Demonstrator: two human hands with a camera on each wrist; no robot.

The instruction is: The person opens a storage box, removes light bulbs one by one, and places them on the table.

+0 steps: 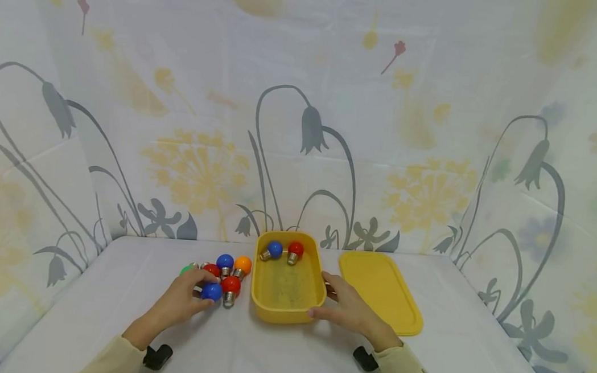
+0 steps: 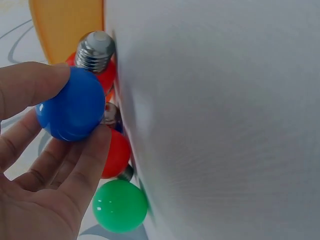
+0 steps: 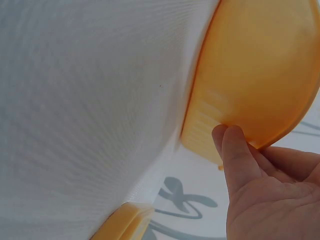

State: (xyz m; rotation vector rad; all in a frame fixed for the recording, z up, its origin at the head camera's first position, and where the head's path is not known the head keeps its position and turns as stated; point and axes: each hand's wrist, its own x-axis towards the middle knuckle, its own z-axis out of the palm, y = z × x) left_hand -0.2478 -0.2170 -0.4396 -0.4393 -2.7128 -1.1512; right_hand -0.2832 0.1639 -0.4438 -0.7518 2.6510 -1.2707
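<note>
My left hand (image 1: pixel 175 303) pinches a blue light bulb (image 1: pixel 212 292) by its round globe, between thumb and fingers. Close by lie red bulbs (image 1: pixel 231 284), another blue bulb (image 1: pixel 225 261), an orange bulb (image 1: pixel 243 264) and a green bulb (image 2: pixel 120 206), partly behind the hand in the head view. To their right stands a yellow plastic box (image 1: pixel 286 317), with a blue bulb (image 1: pixel 274 249) and a red bulb (image 1: pixel 296 249) inside at its far end. My right hand (image 1: pixel 355 311) rests against the box's right side, its fingers fairly straight in the right wrist view.
A flat yellow lid (image 1: pixel 381 291) lies on the white table (image 1: pixel 267 361) right of the box, beyond the right hand. At the back hangs a cloth (image 1: pixel 299 169) printed with flowers. Dark wrist cameras (image 1: pixel 158 357) sit below both hands.
</note>
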